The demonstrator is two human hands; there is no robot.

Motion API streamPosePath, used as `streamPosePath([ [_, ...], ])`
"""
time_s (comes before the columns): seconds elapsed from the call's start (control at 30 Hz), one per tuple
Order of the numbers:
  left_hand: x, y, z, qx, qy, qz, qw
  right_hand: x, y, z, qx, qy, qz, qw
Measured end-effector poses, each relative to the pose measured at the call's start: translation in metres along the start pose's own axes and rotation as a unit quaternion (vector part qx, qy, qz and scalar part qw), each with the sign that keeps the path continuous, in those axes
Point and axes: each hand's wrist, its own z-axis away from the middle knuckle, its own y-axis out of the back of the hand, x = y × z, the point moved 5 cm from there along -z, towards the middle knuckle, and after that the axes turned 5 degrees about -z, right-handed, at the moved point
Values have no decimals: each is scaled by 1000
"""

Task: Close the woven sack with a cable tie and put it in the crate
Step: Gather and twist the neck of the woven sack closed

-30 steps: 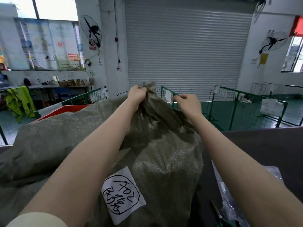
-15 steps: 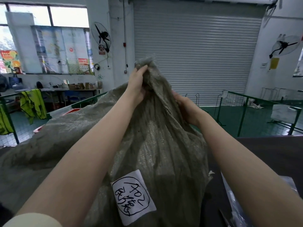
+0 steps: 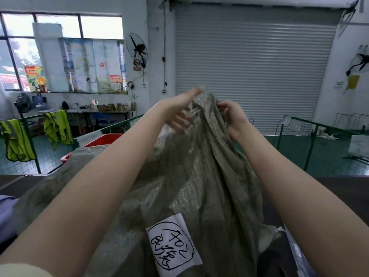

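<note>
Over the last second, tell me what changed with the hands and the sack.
The left hand let go of the gathered sack top and is now open and blurred beside it. The right hand keeps pinching the sack neck. The white label remains on the sack; no cable tie is visible.

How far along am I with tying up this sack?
Done: the woven sack stands filled and labelled. In hand: the right hand pinches the gathered mouth; the left hand is open beside it, blurred. Left: no cable tie shows on the neck, and the red crate behind waits.

sack [image 3: 189,176] on table [image 3: 339,188], crate [image 3: 103,137] behind left
</note>
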Motion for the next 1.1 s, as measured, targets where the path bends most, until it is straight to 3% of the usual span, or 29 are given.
streamPosePath([
  [0.07, -3, -14, 3, -58, 20, 9, 998, -10, -13, 5, -25, 28, 17, 999],
  [0.17, -6, -20, 0, -38, 22, 108, 993, -14, -25, 6, -52, 39, 76, 995],
  [0.23, -7, -20, -1, -25, 10, 154, 988, -10, -23, 5, -28, 36, 76, 996],
  [0.33, -10, -14, -4, 50, -12, 181, 982, -4, -12, 6, 54, 33, 37, 997],
  [0.4, -12, -6, -6, 138, -22, 196, 971, 1, -7, 10, 52, 16, 39, 998],
  [0.47, -8, 2, -6, 207, -64, 131, 967, 9, -12, 16, -31, -22, 105, 994],
  [0.57, 15, -5, 4, 245, -177, -55, 952, 28, -26, 25, -119, -86, 220, 964],
  [0.63, 27, -14, 11, 201, -225, -63, 951, 35, -30, 23, -91, -85, 244, 962],
  [0.7, 26, -20, 14, 110, -235, -41, 965, 40, -29, 19, -54, -65, 235, 968],
  [0.8, 18, -14, 17, 50, -215, -35, 975, 49, -23, 14, 17, -60, 195, 979],
  [0.87, 16, 2, 17, 105, -195, -52, 974, 53, -20, 13, 57, -65, 165, 982],
  [0.97, -4, 30, 12, 227, -99, -71, 966, 51, -18, 11, 83, -46, 135, 986],
  [1.03, -28, 33, 13, 183, -4, -76, 980, 44, -19, 13, 83, -33, 126, 988],
  [1.1, -57, 25, 9, 60, 93, -67, 992, 41, -20, 16, 84, -28, 123, 988],
])
